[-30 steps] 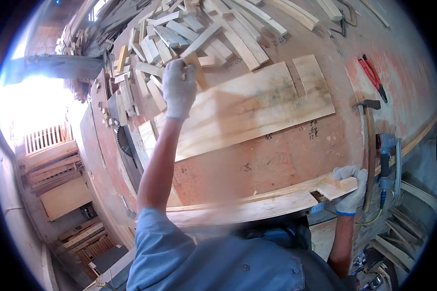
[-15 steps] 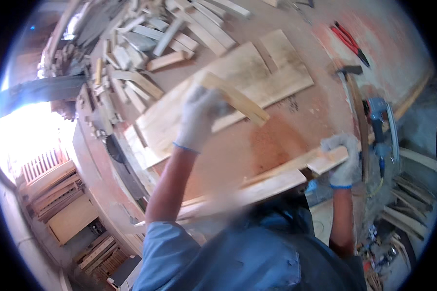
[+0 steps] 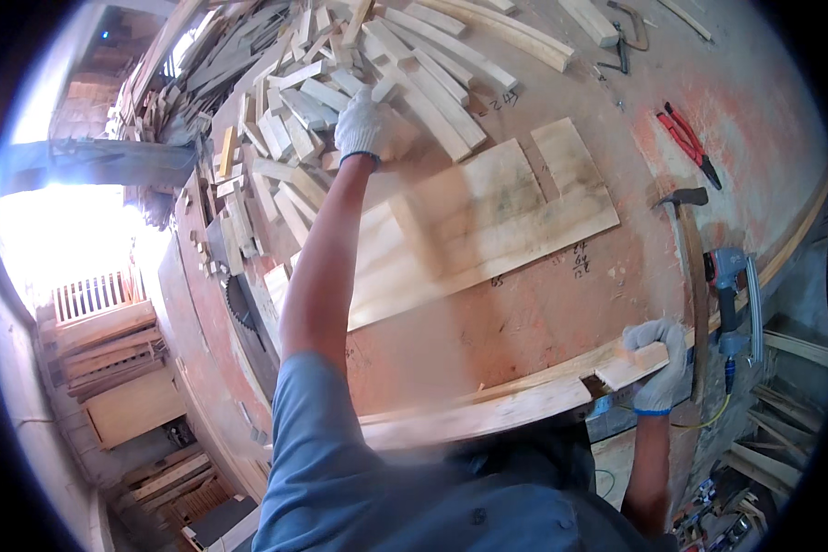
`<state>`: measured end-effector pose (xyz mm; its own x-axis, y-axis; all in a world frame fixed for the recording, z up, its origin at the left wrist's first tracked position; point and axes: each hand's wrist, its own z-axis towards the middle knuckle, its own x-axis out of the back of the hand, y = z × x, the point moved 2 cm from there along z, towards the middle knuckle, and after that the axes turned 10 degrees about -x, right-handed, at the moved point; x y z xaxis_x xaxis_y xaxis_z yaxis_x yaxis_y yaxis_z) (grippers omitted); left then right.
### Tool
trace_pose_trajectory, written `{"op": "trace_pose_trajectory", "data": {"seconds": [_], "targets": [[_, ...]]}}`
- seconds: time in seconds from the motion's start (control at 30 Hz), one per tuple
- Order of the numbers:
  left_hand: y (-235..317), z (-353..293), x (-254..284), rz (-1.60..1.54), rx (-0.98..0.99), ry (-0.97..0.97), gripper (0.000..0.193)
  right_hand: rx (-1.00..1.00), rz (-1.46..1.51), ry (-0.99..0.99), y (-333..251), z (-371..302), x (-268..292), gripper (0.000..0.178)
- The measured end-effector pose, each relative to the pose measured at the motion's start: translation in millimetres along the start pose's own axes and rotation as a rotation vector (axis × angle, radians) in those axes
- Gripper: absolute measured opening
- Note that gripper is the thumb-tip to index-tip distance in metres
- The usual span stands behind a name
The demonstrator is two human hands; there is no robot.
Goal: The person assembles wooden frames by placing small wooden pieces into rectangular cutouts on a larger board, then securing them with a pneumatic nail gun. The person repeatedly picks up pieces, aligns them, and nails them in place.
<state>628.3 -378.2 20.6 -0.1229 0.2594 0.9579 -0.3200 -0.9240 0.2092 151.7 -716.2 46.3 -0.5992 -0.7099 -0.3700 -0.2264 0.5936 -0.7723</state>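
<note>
My left hand [image 3: 359,127], in a white knitted glove, reaches far out over the pile of short wood blocks [image 3: 311,99]. Its fingertips are hidden among the blocks, so I cannot tell whether it grips one. A brownish block [image 3: 397,138] lies against its right side, blurred. Below it, a blurred wood strip [image 3: 418,237] shows over the pale plywood panel [image 3: 488,216]. At the near table edge my right hand [image 3: 661,361], gloved too, has its fingers curled round a short wood block [image 3: 630,366]. This block is beside the right end of a long plank [image 3: 497,414].
Red-handled pliers [image 3: 685,143], a hammer [image 3: 683,198] and an air nail gun [image 3: 729,285] lie along the right side. A saw blade [image 3: 237,304] juts up at the table's left edge. A clamp [image 3: 626,37] and longer wood pieces [image 3: 515,32] lie at the back.
My left hand has let go of the wood strip it held above the panel and has moved away to the pile. My right hand still grips its block; the view has shifted.
</note>
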Motion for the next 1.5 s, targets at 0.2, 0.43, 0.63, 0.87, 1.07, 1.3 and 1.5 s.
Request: {"op": "trace_pose_trajectory", "data": {"seconds": [0.2,0.43,0.63,0.87,1.07,1.3,1.5], "targets": [[18,31,-24,0.346,-0.066,-0.042,0.04,0.019,-0.109,0.046,-7,0,-8,0.047],[44,-8,20,0.164,-0.285,0.02,0.034,-0.076,-0.114,0.068,-8,0,-11,0.041],[149,-137,96,-0.895,-0.084,-0.289,0.047,-0.053,0.002,0.11,5,6,-6,0.036],[208,-239,94,-1.628,0.33,-0.779,0.075,-0.031,-0.281,0.191,-6,4,-10,0.037],[239,-269,91,-1.714,0.31,-0.899,0.075,0.152,-0.626,0.272,10,6,12,0.049],[283,-275,112,-1.249,-0.129,-1.084,0.059,0.155,-0.407,0.237,18,10,10,0.05],[290,-282,119,-1.204,-0.167,-1.08,0.058,0.208,-0.36,0.164,22,17,11,0.051]]}}
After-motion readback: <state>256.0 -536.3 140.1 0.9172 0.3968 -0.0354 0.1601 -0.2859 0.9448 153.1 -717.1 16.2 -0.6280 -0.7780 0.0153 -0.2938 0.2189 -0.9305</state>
